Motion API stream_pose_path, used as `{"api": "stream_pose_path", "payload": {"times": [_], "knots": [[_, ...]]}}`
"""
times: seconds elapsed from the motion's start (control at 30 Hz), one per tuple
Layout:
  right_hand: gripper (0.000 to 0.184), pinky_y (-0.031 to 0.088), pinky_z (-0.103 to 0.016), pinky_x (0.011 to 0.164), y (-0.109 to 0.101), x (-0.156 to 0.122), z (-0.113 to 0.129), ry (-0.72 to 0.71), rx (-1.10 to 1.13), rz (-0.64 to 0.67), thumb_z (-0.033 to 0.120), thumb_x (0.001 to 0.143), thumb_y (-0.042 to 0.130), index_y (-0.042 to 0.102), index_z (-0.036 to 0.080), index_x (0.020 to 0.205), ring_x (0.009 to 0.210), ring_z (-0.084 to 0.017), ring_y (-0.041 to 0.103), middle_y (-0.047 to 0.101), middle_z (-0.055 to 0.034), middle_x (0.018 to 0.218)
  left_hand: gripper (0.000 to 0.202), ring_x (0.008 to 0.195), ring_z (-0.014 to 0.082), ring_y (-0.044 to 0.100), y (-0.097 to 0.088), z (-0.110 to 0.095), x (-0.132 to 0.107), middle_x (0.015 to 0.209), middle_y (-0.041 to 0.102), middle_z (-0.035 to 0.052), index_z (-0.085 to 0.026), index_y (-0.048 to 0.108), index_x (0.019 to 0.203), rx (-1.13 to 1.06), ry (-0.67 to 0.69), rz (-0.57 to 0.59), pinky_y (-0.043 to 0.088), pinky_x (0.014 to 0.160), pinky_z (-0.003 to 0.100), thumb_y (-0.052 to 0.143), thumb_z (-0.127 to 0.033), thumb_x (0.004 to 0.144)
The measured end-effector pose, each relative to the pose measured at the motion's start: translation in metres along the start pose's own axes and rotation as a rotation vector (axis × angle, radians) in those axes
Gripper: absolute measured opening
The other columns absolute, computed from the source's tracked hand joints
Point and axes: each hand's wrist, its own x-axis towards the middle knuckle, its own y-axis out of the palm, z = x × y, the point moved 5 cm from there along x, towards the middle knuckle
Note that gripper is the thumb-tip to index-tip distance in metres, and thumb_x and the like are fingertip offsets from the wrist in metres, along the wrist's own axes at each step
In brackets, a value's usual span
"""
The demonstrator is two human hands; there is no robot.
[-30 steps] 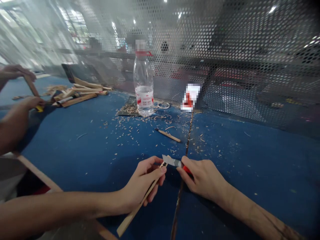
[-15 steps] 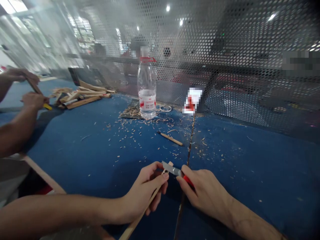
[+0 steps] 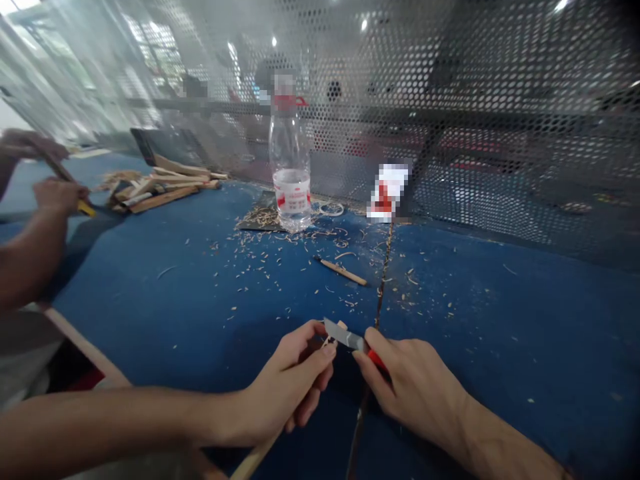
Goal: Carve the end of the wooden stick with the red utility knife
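My left hand [image 3: 290, 387] is closed round a thin wooden stick [image 3: 255, 460], whose far tip pokes out by my thumb. My right hand [image 3: 410, 383] grips a red-handled utility knife [image 3: 350, 341], its bare blade laid against the stick's tip. Both hands hover low over the blue table [image 3: 500, 333], near its front edge. Wood shavings [image 3: 280, 260] lie scattered on the cloth ahead of them.
A clear plastic bottle [image 3: 290, 173] stands at the back by the perforated metal screen [image 3: 475, 100]. A short stick [image 3: 343, 271] lies mid-table. A pile of wooden sticks [image 3: 160, 187] sits at the back left. Another person's hands [image 3: 50, 193] work a stick at the far left.
My hands have kept the stick and knife together; the stick's tip now pokes past the blade. The view has shifted slightly. The other person's hands have moved a little.
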Motion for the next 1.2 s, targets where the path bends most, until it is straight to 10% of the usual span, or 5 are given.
{"api": "stream_pose_path", "payload": {"times": [0.4, 0.67, 0.97, 1.2], "knots": [[0.039, 0.019, -0.032, 0.046, 0.009, 0.004, -0.013, 0.003, -0.060, 0.113, 0.041, 0.111, 0.030, 0.057, 0.023, 0.088, 0.039, -0.018, 0.061, 0.067, 0.0022, 0.056, 0.044, 0.028, 0.0016, 0.031, -0.003, 0.001, 0.001, 0.068, 0.050, -0.0131, -0.026, 0.045, 0.099, 0.053, 0.039, -0.016, 0.022, 0.023, 0.012, 0.058, -0.068, 0.091], [0.035, 0.024, -0.030, 0.051, 0.010, 0.003, -0.060, 0.257, -0.076, 0.128, 0.040, 0.108, 0.034, 0.055, 0.025, 0.084, 0.044, -0.019, 0.062, 0.064, 0.0002, 0.052, 0.051, 0.031, 0.0013, 0.038, 0.002, 0.001, -0.007, 0.074, 0.050, -0.0109, -0.025, 0.044, 0.101, 0.085, 0.074, 0.055, 0.027, 0.026, 0.011, 0.056, -0.073, 0.091], [0.031, 0.028, -0.031, 0.045, 0.000, 0.002, -0.003, 0.018, 0.103, 0.084, 0.036, 0.110, 0.032, 0.049, 0.026, 0.085, 0.039, -0.017, 0.061, 0.064, 0.0048, 0.053, 0.048, 0.031, 0.0015, 0.036, 0.003, 0.000, -0.001, 0.072, 0.049, -0.0105, -0.025, 0.042, 0.091, 0.118, 0.045, 0.045, 0.025, 0.025, 0.011, 0.046, -0.072, 0.096], [0.033, 0.024, -0.032, 0.042, 0.004, 0.000, -0.003, -0.001, 0.041, 0.094, 0.036, 0.111, 0.030, 0.047, 0.027, 0.084, 0.036, -0.017, 0.057, 0.062, 0.0062, 0.052, 0.045, 0.031, 0.0029, 0.036, 0.000, 0.002, 0.000, 0.071, 0.050, -0.0094, -0.025, 0.044, 0.089, 0.100, 0.053, 0.023, 0.025, 0.025, 0.014, 0.048, -0.068, 0.098]]}}
